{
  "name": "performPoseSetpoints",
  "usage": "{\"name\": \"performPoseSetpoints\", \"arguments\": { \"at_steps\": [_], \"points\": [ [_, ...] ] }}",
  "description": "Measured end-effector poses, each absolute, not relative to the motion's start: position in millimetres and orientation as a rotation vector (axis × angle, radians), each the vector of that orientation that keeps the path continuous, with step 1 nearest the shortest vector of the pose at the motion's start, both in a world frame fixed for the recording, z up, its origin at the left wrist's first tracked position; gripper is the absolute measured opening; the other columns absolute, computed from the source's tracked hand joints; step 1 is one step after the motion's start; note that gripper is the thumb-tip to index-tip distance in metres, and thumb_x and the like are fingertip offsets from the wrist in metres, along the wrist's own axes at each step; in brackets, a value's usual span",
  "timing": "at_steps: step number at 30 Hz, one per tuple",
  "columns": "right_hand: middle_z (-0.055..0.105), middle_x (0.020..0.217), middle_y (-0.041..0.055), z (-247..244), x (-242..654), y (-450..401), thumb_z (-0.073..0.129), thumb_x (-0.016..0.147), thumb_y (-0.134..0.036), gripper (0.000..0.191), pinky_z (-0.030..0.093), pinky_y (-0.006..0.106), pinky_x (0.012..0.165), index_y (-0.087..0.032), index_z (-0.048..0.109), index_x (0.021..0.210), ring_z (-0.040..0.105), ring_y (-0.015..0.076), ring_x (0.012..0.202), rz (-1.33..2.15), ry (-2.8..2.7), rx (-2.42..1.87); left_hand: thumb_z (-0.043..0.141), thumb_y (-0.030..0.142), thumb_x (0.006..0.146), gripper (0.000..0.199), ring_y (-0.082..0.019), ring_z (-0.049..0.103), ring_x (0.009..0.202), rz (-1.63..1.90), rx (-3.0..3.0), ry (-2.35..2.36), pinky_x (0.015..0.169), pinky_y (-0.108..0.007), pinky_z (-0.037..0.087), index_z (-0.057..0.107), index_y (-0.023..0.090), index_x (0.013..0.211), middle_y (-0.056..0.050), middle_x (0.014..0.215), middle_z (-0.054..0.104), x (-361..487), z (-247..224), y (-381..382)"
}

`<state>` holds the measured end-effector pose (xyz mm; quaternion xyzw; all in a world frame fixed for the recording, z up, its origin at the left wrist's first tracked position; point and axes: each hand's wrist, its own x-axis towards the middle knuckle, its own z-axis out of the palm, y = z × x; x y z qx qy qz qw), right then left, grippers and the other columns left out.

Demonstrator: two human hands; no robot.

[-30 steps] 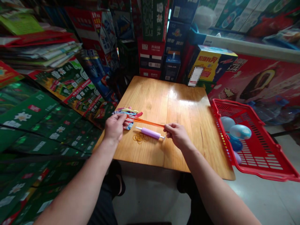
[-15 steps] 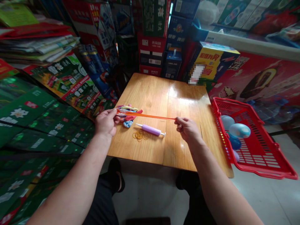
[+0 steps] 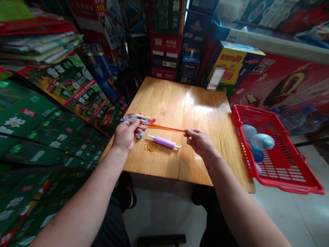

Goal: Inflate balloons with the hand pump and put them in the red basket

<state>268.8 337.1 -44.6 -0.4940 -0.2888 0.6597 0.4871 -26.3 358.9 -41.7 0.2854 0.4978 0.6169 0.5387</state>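
Note:
An orange balloon (image 3: 164, 128) is stretched out level between my two hands, above the wooden table (image 3: 164, 99). My left hand (image 3: 126, 136) pinches its wider, printed end; my right hand (image 3: 199, 140) pinches the narrow end. Under and behind the left fingers lies a small pile of uninflated balloons (image 3: 140, 116) in several colours, partly hidden. A purple hand pump (image 3: 164, 142) with a white nozzle and handle rests on the table below the stretched balloon. Close to its nozzle side is a heap of yellowish rubber bands (image 3: 153, 148).
On the right, a red plastic basket (image 3: 285, 151) holds several inflated balloons (image 3: 262, 141), blue and pale. Stacked green cartons (image 3: 48, 127) rise along the left. More boxes (image 3: 166, 56) stand behind the table, with a yellow and blue box (image 3: 232, 63) at the back right corner.
My hands have come closer together, so the orange balloon is stretched less. The left hand moved right and the right hand moved left. Both still grip it.

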Motion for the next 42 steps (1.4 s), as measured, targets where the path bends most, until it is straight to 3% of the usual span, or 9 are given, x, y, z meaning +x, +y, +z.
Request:
{"name": "performPoseSetpoints", "arguments": {
  "at_steps": [5, 10, 16, 20, 24, 29, 33, 39, 42],
  "points": [
    [0.061, 0.06, -0.0001, -54.5, 231.8, 324.9, 0.094, 0.066, -0.04, 0.034, 0.039, 0.025, 0.05, -0.017, 0.07, 0.071, 0.049, 0.0098, 0.053, 1.694, -0.824, -1.186, 0.081, 0.027, 0.085, 0.019, -0.01, 0.056, 0.051, 1.356, 0.84, 1.114, 0.045, -0.018, 0.038, 0.071, 0.014, 0.076, -0.004, 0.064, 0.067, 19.5, -51.4, 336.5],
    [0.066, 0.069, 0.0005, -50.1, 231.3, 327.9, 0.094, 0.062, -0.033, 0.034, 0.039, 0.025, 0.051, -0.017, 0.074, 0.083, 0.05, 0.0096, 0.055, 1.677, -0.759, -1.174, 0.082, 0.031, 0.085, 0.02, -0.01, 0.057, 0.051, 1.39, 0.859, 1.165, 0.046, -0.018, 0.041, 0.07, 0.016, 0.078, -0.003, 0.066, 0.069, 18.9, -51.7, 340.0],
    [0.068, 0.069, 0.0032, -49.5, 233.1, 327.3, 0.092, 0.065, -0.035, 0.03, 0.04, 0.025, 0.05, -0.016, 0.072, 0.076, 0.05, 0.0097, 0.055, 1.662, -0.788, -1.17, 0.08, 0.027, 0.085, 0.017, -0.009, 0.058, 0.051, 1.405, 0.851, 1.153, 0.046, -0.017, 0.042, 0.072, 0.014, 0.079, -0.002, 0.063, 0.067, 18.2, -54.2, 340.3],
    [0.069, 0.068, 0.0048, -46.3, 267.2, 336.5, 0.093, 0.064, -0.036, 0.032, 0.037, 0.022, 0.046, -0.016, 0.07, 0.074, 0.047, 0.0078, 0.051, 1.516, -0.711, -1.261, 0.079, 0.021, 0.087, 0.015, -0.006, 0.052, 0.047, 1.506, 0.714, 1.232, 0.044, -0.014, 0.038, 0.069, 0.015, 0.078, 0.001, 0.06, 0.064, -13.0, -48.9, 354.3],
    [0.068, 0.066, 0.0028, -39.1, 309.3, 345.2, 0.091, 0.06, -0.027, 0.029, 0.035, 0.019, 0.045, -0.017, 0.066, 0.072, 0.044, 0.0049, 0.049, 1.221, -0.564, -1.301, 0.066, 0.01, 0.093, 0.021, -0.006, 0.045, 0.041, 1.805, 0.502, 1.436, 0.04, -0.015, 0.034, 0.059, 0.017, 0.074, 0.006, 0.053, 0.057, -62.9, -37.8, 372.6],
    [0.068, 0.063, 0.0034, -47.0, 262.6, 329.4, 0.082, 0.072, -0.031, 0.019, 0.037, 0.022, 0.045, -0.016, 0.071, 0.07, 0.052, 0.0085, 0.048, 1.348, -0.966, -1.363, 0.077, 0.017, 0.088, 0.015, -0.006, 0.049, 0.044, 1.532, 0.723, 1.253, 0.042, -0.015, 0.035, 0.069, 0.014, 0.076, 0.0, 0.06, 0.065, -19.2, -47.4, 350.3],
    [0.06, 0.053, -0.0004, -55.3, 228.9, 323.1, 0.075, 0.075, -0.03, 0.018, 0.034, 0.023, 0.044, -0.017, 0.069, 0.066, 0.049, 0.009, 0.045, 1.44, -1.052, -1.36, 0.083, 0.025, 0.085, 0.017, -0.009, 0.054, 0.047, 1.344, 0.869, 1.127, 0.044, -0.018, 0.039, 0.073, 0.014, 0.076, -0.003, 0.064, 0.068, 28.4, -62.1, 333.5],
    [0.064, 0.06, -0.0013, -46.5, 299.9, 344.9, 0.079, 0.064, -0.025, 0.015, 0.037, 0.021, 0.046, -0.017, 0.066, 0.066, 0.045, 0.006, 0.047, 1.104, -0.686, -1.432, 0.068, 0.012, 0.095, 0.023, -0.004, 0.045, 0.042, 1.729, 0.601, 1.445, 0.043, -0.015, 0.034, 0.063, 0.016, 0.073, 0.004, 0.057, 0.061, -45.5, -58.6, 367.6],
    [0.066, 0.061, 0.0005, -44.5, 303.1, 342.9, 0.08, 0.064, -0.026, 0.016, 0.037, 0.021, 0.046, -0.016, 0.067, 0.066, 0.045, 0.0059, 0.047, 1.183, -0.728, -1.442, 0.071, 0.013, 0.093, 0.022, -0.006, 0.047, 0.041, 1.666, 0.623, 1.445, 0.041, -0.015, 0.033, 0.064, 0.016, 0.072, 0.003, 0.053, 0.059, -53.5, -59.0, 368.5]
  ]
}}
